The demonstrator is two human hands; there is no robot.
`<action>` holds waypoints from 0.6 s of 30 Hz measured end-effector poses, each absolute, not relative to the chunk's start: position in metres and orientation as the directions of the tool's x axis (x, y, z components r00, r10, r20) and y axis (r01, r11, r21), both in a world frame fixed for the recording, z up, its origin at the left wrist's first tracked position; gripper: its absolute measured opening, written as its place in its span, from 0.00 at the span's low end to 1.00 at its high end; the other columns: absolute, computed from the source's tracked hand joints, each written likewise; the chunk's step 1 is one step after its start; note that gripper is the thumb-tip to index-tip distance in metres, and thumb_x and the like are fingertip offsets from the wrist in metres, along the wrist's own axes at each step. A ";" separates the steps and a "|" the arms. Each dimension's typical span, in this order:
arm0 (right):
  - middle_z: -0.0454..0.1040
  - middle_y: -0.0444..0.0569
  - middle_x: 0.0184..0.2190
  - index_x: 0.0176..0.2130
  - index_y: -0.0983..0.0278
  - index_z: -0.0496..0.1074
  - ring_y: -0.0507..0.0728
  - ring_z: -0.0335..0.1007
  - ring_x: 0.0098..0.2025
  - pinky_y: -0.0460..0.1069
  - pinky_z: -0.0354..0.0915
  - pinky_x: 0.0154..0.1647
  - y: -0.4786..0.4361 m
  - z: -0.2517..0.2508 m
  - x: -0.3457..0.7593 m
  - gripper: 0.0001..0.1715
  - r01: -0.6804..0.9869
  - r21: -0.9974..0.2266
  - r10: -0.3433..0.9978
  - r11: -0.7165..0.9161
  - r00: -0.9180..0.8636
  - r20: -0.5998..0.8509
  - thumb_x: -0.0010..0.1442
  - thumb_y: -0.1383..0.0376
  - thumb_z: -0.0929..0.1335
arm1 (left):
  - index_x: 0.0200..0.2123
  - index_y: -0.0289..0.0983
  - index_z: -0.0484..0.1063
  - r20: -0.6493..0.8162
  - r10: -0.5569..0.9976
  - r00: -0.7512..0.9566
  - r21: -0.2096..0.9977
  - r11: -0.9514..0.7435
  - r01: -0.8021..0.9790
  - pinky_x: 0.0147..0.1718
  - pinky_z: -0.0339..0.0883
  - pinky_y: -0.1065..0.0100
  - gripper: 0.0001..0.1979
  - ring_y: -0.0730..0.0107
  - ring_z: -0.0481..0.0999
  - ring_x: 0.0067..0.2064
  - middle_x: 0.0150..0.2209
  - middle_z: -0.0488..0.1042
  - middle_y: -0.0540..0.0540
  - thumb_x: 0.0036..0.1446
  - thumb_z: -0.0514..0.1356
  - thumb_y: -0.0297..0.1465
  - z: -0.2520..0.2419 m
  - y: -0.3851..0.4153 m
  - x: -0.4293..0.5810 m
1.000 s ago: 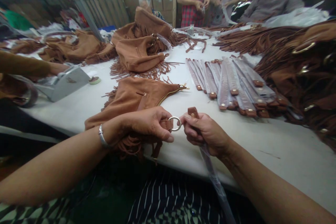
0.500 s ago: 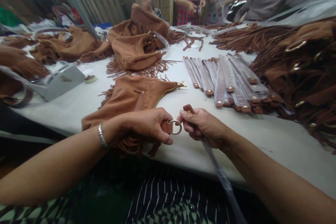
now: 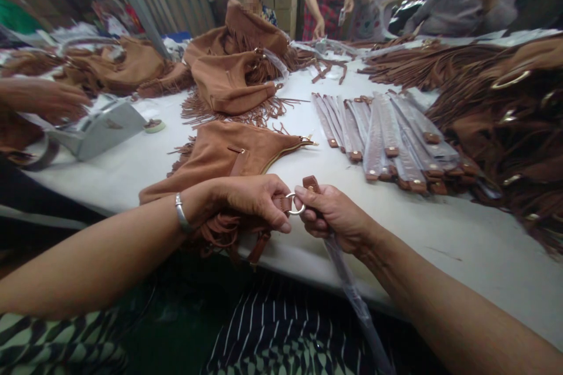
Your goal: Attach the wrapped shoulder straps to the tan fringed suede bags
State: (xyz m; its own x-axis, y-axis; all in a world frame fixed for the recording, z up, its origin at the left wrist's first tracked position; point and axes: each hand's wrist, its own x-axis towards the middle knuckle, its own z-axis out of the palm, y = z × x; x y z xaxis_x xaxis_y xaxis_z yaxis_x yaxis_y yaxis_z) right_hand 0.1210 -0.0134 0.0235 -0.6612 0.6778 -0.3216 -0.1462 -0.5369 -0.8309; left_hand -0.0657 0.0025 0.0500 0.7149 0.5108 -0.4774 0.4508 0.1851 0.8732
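Observation:
A brown fringed suede bag (image 3: pixel 211 158) lies at the near table edge, its zipped opening facing right. My left hand (image 3: pixel 259 202) pinches the bag's short leather tab, from which a silver metal ring (image 3: pixel 296 204) sticks out to the right. My right hand (image 3: pixel 336 214) is closed around the end of a plastic-wrapped bag strap (image 3: pixel 352 293). The strap's brown leather end (image 3: pixel 310 183) shows above my right thumb, and its wrapped length hangs down past the table edge. My right fingertips are at the ring; whether the strap end passes through it I cannot tell.
Several plastic-wrapped straps (image 3: pixel 387 140) lie in a row to the right. Beyond them is a heap of dark brown fringed bags (image 3: pixel 505 117). More tan bags (image 3: pixel 229 82) are piled behind. A grey tape dispenser (image 3: pixel 103 129) stands left, near another person's hand (image 3: pixel 48 98). Other people stand across the table.
My right hand has moved left, closer to the ring, bringing the strap end along. At the left, another person's hand has come further into view by the dispenser.

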 end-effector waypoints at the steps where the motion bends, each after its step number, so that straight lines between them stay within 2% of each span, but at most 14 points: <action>1: 0.57 0.35 0.15 0.27 0.65 0.61 0.42 0.41 0.13 0.38 0.41 0.11 -0.014 0.021 0.120 0.21 -0.184 -0.810 0.677 -0.557 -0.666 -0.314 0.51 0.53 0.71 | 0.28 0.34 0.63 -0.469 0.523 0.712 0.878 0.185 0.442 0.15 0.45 0.76 0.17 0.81 0.53 0.18 0.18 0.55 0.58 0.43 0.68 0.36 0.049 0.002 -0.066; 3: 0.55 0.35 0.14 0.27 0.65 0.60 0.42 0.40 0.13 0.38 0.41 0.11 -0.014 0.018 0.120 0.20 -0.194 -0.785 0.647 -0.589 -0.695 -0.314 0.53 0.54 0.70 | 0.30 0.34 0.64 -0.446 0.534 0.718 0.890 0.184 0.417 0.17 0.46 0.76 0.17 0.82 0.53 0.20 0.19 0.55 0.58 0.43 0.68 0.35 0.048 0.000 -0.065; 7: 0.52 0.33 0.12 0.26 0.66 0.61 0.42 0.38 0.12 0.38 0.39 0.10 -0.003 0.019 0.127 0.20 0.013 -0.794 0.482 -0.607 -0.789 -0.381 0.52 0.54 0.70 | 0.36 0.34 0.66 -0.451 0.518 0.727 0.883 0.142 0.447 0.20 0.51 0.78 0.19 0.81 0.57 0.22 0.21 0.58 0.57 0.42 0.69 0.33 0.050 -0.004 -0.061; 9: 0.52 0.33 0.11 0.26 0.66 0.61 0.42 0.38 0.12 0.38 0.38 0.10 0.000 0.022 0.129 0.21 0.040 -0.796 0.460 -0.604 -0.798 -0.389 0.52 0.53 0.70 | 0.36 0.34 0.66 -0.444 0.547 0.710 0.878 0.106 0.468 0.20 0.52 0.78 0.19 0.80 0.58 0.22 0.21 0.59 0.57 0.42 0.68 0.34 0.051 -0.005 -0.060; 14: 0.61 0.37 0.17 0.31 0.66 0.64 0.41 0.43 0.13 0.38 0.42 0.12 -0.016 0.025 0.129 0.18 -0.213 -0.816 0.693 -0.538 -0.662 -0.284 0.53 0.56 0.71 | 0.31 0.33 0.65 -0.384 0.700 0.603 0.890 0.107 0.443 0.18 0.48 0.77 0.19 0.80 0.56 0.22 0.21 0.57 0.56 0.42 0.68 0.38 0.049 -0.008 -0.063; 16: 0.62 0.39 0.19 0.32 0.67 0.65 0.41 0.47 0.15 0.38 0.42 0.12 -0.025 0.023 0.129 0.18 -0.242 -0.835 0.747 -0.495 -0.609 -0.267 0.52 0.55 0.71 | 0.32 0.33 0.65 -0.368 0.723 0.585 0.890 0.092 0.446 0.18 0.49 0.76 0.19 0.80 0.56 0.22 0.22 0.57 0.56 0.43 0.67 0.38 0.048 -0.010 -0.062; 18: 0.60 0.38 0.18 0.32 0.67 0.66 0.42 0.46 0.14 0.38 0.42 0.12 -0.026 0.022 0.130 0.18 -0.249 -0.834 0.750 -0.492 -0.607 -0.262 0.53 0.55 0.71 | 0.32 0.33 0.66 -0.358 0.725 0.588 0.880 0.052 0.472 0.19 0.49 0.76 0.19 0.80 0.56 0.22 0.22 0.57 0.55 0.43 0.67 0.39 0.047 -0.013 -0.059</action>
State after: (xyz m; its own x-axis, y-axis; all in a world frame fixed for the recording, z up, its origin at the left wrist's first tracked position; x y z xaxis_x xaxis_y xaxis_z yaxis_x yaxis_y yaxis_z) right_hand 0.1301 -0.0257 0.0215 -0.6069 0.7505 -0.2615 -0.2488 -0.4919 -0.8343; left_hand -0.0590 -0.0131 0.0470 0.5879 0.7252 -0.3584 0.4722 0.0521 0.8800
